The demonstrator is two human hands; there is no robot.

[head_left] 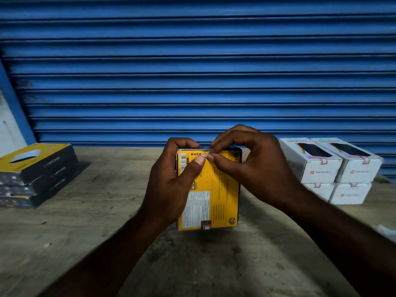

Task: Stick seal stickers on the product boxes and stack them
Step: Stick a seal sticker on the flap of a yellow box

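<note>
Box (220, 189) in left grip (171, 181), sticker (206, 155) in right grip (252, 163)

Tabletop (102, 211) passage lies between black box stack (38, 174), left, and white boxes (334, 170), right; blue shutter (192, 71) closes the back.

The background is filled by a blue roller shutter (192, 61), pulled down, its horizontal slats ridged and scuffed in places. At the left it is bordered by a slanting blue guide rail (15, 99), beyond which a strip of pale wall (8, 129) is seen. The foreground is taken up by a worn, grey-brown wooden worktop (85, 221), marked with dark stains. The scene is dimly lit.
</note>
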